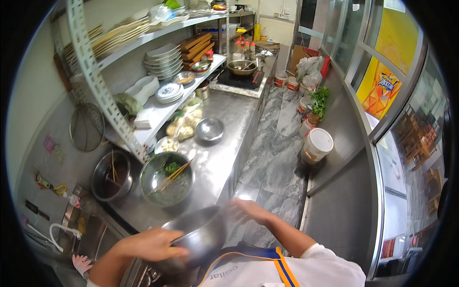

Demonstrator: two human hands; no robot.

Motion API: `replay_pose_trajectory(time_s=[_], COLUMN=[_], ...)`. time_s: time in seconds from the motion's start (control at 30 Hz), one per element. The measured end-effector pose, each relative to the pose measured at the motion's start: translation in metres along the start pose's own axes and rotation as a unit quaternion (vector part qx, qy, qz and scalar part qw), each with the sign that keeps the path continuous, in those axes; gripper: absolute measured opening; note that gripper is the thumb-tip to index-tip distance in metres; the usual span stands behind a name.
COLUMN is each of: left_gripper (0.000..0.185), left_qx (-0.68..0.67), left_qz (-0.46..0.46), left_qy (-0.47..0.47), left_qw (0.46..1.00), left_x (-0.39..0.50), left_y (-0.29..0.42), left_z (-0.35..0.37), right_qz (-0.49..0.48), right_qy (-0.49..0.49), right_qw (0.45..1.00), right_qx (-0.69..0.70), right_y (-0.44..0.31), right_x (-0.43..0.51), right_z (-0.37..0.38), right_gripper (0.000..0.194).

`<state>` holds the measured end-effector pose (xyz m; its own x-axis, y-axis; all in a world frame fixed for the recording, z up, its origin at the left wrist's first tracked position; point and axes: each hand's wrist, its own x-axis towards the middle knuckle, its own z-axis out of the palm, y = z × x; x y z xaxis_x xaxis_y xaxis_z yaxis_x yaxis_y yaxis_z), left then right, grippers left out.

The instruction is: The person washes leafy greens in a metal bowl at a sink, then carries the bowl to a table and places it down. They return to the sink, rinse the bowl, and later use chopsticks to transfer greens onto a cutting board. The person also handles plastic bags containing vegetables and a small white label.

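My left hand [154, 244] grips the near-left rim of a large stainless steel bowl [204, 235], its thumb on the outer wall. The bowl is tilted and blurred, held close to my apron. My right hand [251, 211] is at the bowl's right rim, fingers blurred; contact with the metal is hard to make out. Just beyond, on the steel counter [211, 172], sits a steel basin [141, 179] with chopped green herbs [172, 168] and wooden chopsticks [175, 175] inside. A deep steel pot [112, 175] of dark liquid, also with chopsticks, stands left of it.
Peeled garlic [168, 144], a small steel bowl [209, 129] and a bulging plastic bag [186, 118] lie farther along the counter. A metal shelf post [104, 79] rises at left. The sink [96, 233] is lower left. Buckets [317, 145] line the tiled floor.
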<state>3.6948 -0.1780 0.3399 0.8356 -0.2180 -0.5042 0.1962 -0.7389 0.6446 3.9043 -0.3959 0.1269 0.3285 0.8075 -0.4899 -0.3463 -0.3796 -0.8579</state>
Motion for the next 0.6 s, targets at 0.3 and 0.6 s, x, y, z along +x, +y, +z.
replay_pose_trajectory(time_s=[0.3,0.6], left_gripper=[0.027,0.022], left_qx=[0.297,0.299], left_qz=[0.282,0.404], left_qy=[-0.062,-0.083], left_qw=[0.91,0.86], left_x=[0.299,0.574], left_y=[0.089,0.101], left_z=[-0.053,-0.142], right_qz=[-0.016,-0.098], right_qy=[0.159,0.226], right_qw=[0.956,0.861], right_qx=[0.246,0.445], right_y=[-0.014,-0.011], right_x=[-0.076,-0.006], right_z=[-0.201,-0.409], right_gripper=[0.066,0.047])
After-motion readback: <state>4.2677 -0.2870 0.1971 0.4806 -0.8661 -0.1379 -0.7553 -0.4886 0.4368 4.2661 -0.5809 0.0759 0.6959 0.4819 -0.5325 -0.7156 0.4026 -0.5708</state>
